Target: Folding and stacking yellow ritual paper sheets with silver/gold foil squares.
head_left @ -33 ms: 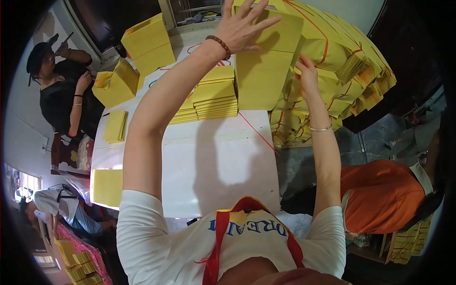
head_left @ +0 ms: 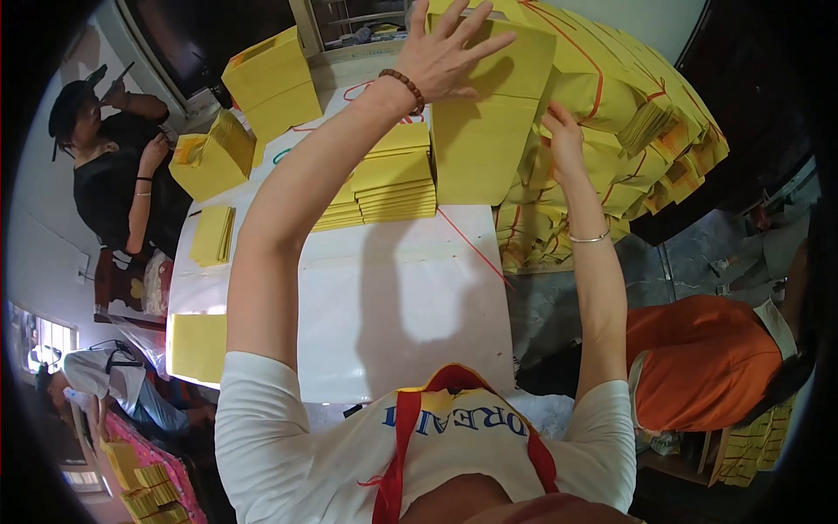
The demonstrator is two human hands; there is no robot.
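Observation:
My left hand (head_left: pixel 447 57) is spread wide, fingers stretched, over the upper part of a tall stack of yellow paper envelopes (head_left: pixel 484 144) at the far edge of the table. No object is in its grasp. At the right side of that stack is my right hand (head_left: pixel 566 140), its fingers loosely bent and apart; whether they touch the paper is hard to make out. Left of the tall stack, under my left forearm, lie lower piles of folded yellow envelopes (head_left: pixel 394 188). A thin red cord (head_left: pixel 471 243) trails over the white table (head_left: pixel 401 288).
Red-tied yellow bundles (head_left: pixel 620 113) form a big heap at the far right. More yellow stacks (head_left: pixel 272 83) stand at the far left, near a person in black (head_left: pixel 118 162). A person in orange (head_left: pixel 707 358) is at my right; another in white (head_left: pixel 109 375) is at the lower left.

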